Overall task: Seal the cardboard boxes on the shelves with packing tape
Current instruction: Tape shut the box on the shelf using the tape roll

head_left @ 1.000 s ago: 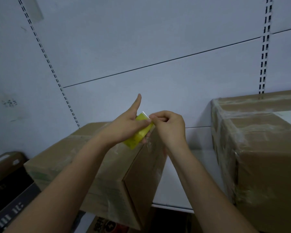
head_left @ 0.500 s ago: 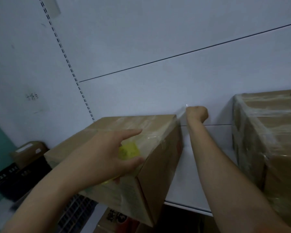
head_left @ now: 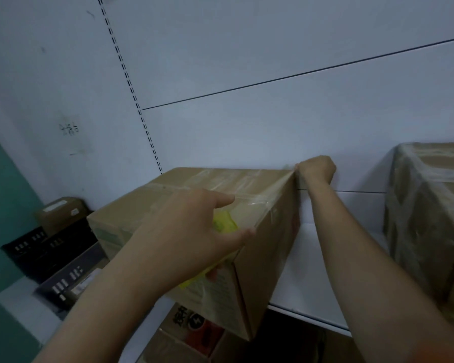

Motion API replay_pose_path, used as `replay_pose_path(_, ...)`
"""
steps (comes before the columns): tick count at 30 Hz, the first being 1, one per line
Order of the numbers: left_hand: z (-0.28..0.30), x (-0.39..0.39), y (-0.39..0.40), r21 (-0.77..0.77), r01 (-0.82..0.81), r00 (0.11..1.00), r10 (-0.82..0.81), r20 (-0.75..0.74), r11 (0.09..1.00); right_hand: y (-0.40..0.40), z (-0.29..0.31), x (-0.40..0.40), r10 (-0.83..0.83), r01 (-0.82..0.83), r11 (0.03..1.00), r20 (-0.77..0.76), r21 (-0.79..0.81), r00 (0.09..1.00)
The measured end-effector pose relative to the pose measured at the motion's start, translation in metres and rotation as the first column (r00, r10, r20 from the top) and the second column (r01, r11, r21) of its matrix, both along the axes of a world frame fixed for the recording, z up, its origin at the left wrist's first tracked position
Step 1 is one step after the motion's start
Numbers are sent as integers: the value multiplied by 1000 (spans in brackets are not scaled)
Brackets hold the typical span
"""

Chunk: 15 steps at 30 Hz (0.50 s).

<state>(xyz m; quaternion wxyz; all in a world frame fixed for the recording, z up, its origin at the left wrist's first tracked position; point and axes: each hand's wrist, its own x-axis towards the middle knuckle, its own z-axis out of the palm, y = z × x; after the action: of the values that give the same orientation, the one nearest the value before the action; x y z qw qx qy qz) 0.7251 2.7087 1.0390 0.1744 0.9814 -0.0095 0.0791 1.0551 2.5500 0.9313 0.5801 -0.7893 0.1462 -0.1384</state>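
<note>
A brown cardboard box (head_left: 265, 252) stands on the white shelf (head_left: 307, 279), its near corner jutting past the shelf's front edge. My left hand (head_left: 192, 231) grips a yellow tape roll (head_left: 224, 225) at the box's near top edge. A clear strip of tape (head_left: 270, 195) runs from the roll across the top to the far right corner. There my right hand (head_left: 316, 170) pinches the tape's free end, fingers curled, at the back corner of the box.
A second box (head_left: 430, 213) wrapped in clear tape stands on the shelf at the right, with a bare gap between the two. Black crates (head_left: 53, 252) and a small box (head_left: 60, 210) sit lower left. More boxes (head_left: 189, 328) lie under the shelf.
The hands started together in front of the box; my right hand drew the tape end away to the far right corner while my left brought the roll down to the near edge.
</note>
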Motion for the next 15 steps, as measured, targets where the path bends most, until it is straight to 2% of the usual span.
replay_pose_path(2,-2,0,-2,-21,-14,1000,14,-5,1000,-4,4,1,-11,11,999,3,-30,1000)
replay_pose_path(6,-4,4,-7,42,-47,997,45,55,998,-4,7,3,-17,16,990,-5,-141,1000)
replay_pose_path(8,-4,5,-11,60,-54,998,53,26,997,-1,2,3,11,-11,988,-5,-153,1000)
replay_pose_path(12,0,11,-14,149,-53,994,67,-88,987,0,-5,-1,44,-46,990,-20,-134,999)
replay_pose_path(15,4,13,-14,-5,-36,971,34,-239,999,-2,-4,-1,58,-64,992,-51,-110,997)
